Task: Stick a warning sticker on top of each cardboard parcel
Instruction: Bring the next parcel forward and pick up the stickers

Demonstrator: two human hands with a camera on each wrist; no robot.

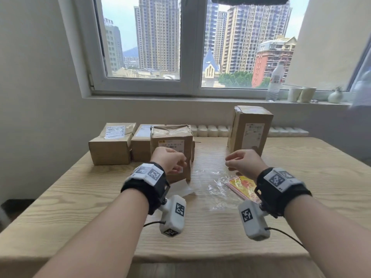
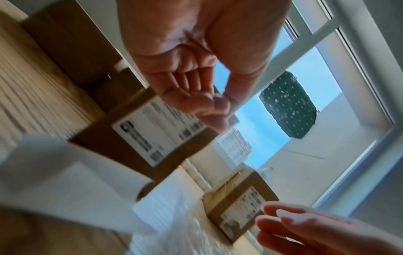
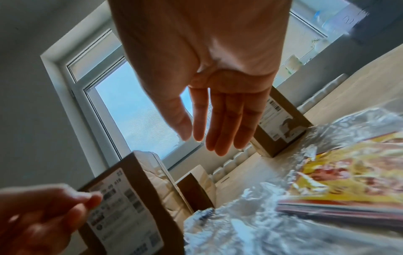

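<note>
Four brown cardboard parcels stand at the far side of the wooden table point(image 1: 313, 169): a low one point(image 1: 109, 146) at the left, a second point(image 1: 141, 143) beside it, a taller taped one point(image 1: 172, 141) in front, and a tall one point(image 1: 251, 129) at the right. A stack of yellow-red stickers point(image 1: 243, 187) lies partly in crumpled clear wrap point(image 1: 213, 190). My left hand point(image 1: 176, 163) hovers before the taped parcel with fingers curled and thumb against the fingertips point(image 2: 214, 103); I see nothing held. My right hand point(image 1: 236, 160) hangs above the stickers point(image 3: 348, 172), its fingers point(image 3: 218, 124) straight and empty.
A white backing paper point(image 1: 181, 189) lies on the table under my left wrist. A white radiator point(image 1: 210, 131) runs behind the table. On the window sill stand a water bottle point(image 1: 276, 81), two paper cups point(image 1: 301, 94) and a small vase point(image 1: 335, 96).
</note>
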